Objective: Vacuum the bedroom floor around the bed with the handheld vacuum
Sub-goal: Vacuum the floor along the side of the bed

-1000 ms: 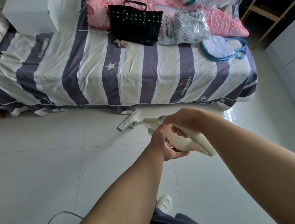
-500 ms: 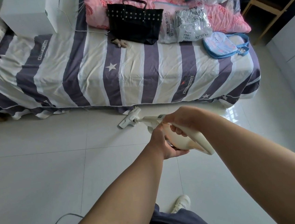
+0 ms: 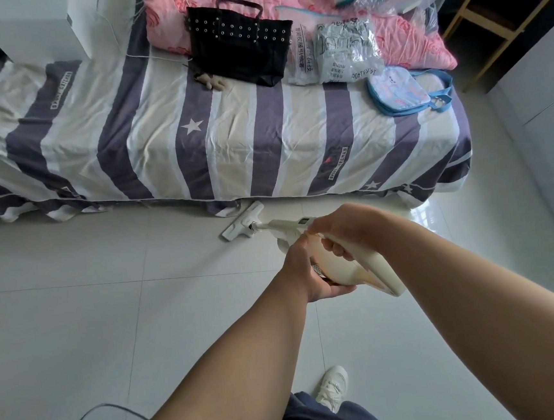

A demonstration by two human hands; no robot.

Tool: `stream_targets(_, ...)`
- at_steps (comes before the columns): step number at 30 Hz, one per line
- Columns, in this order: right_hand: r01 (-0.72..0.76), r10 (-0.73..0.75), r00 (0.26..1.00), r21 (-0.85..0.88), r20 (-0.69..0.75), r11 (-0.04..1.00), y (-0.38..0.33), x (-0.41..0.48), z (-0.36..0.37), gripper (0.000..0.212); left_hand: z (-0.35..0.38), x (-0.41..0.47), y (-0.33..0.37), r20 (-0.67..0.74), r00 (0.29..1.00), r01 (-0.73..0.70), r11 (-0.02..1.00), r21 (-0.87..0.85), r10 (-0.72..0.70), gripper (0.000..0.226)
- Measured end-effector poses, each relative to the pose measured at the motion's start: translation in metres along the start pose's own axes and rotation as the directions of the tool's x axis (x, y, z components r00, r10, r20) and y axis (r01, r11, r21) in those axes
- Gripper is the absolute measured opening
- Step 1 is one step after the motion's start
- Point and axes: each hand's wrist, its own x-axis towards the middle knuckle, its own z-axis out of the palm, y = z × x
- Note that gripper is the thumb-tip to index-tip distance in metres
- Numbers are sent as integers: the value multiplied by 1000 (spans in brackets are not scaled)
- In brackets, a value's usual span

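The vacuum between the left hand and right hand is cream. Beyond them the bed has purple-grey, cream and white stripes with white stars; on it, a black silver-studded handbag, pink rose-patterned quilt and pale blue pouch. The floor is pale grey.

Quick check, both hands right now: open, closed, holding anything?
Left hand: closed, grip round the body of the handheld vacuum, from beneath.
Right hand: closed, grip round the same vacuum's handle.
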Motion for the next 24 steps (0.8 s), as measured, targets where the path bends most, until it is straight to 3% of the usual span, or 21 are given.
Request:
stream_targets(7,-8,7,998,15,55,1000,25,-1,-26,37,21,11,-22,25,1000,-5,1000,-3,5,37)
stream_targets(12,-37,27,994,103,101,994,44,3,-38,32,27,20,-38,16,1000,-15,1000,13,15,54)
stream_targets(24,-22,-5,991,209,130,978,87,-1,-47,30,43,24,-72,-9,999,-31,999,40,31,36)
